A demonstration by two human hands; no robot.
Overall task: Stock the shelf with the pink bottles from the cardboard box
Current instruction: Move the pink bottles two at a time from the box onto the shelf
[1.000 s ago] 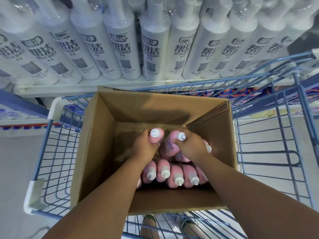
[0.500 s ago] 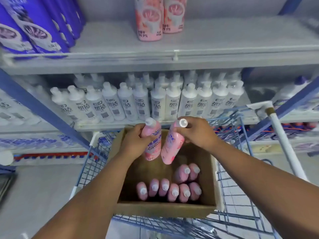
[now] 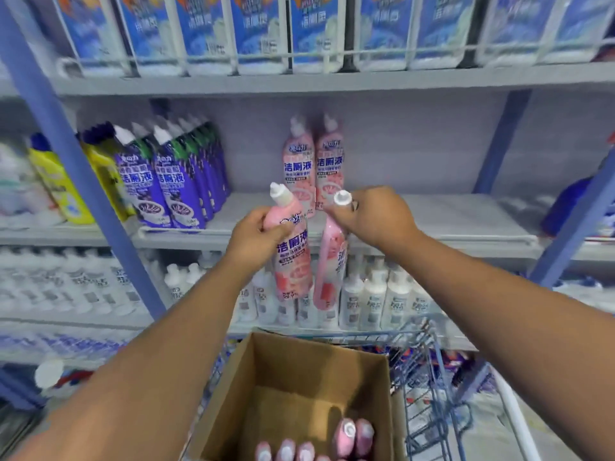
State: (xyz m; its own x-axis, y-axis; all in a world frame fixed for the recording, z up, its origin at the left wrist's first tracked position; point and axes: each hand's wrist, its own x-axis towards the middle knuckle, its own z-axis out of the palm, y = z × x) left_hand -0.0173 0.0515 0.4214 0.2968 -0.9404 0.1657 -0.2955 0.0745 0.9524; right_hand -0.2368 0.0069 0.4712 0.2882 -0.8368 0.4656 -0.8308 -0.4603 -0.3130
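Left hand (image 3: 256, 239) grips pink bottle (image 3: 293, 257) at shoulder, right hand (image 3: 376, 217) grips second bottle (image 3: 331, 264) by neck; both upright, raised toward shelf (image 3: 449, 224) front edge, ready beside stocked pair (image 3: 312, 164).

Purple-labelled bottles (image 3: 168, 184) and yellow bottles (image 3: 60, 184) are seen at nine o'clock. Blue-and-white packs (image 3: 259, 31) are ranged at twelve o'clock, behind a white wire rail. White bottles (image 3: 376, 297) are lined up near centre, and a blue wire trolley (image 3: 436, 387) is seen at five o'clock.
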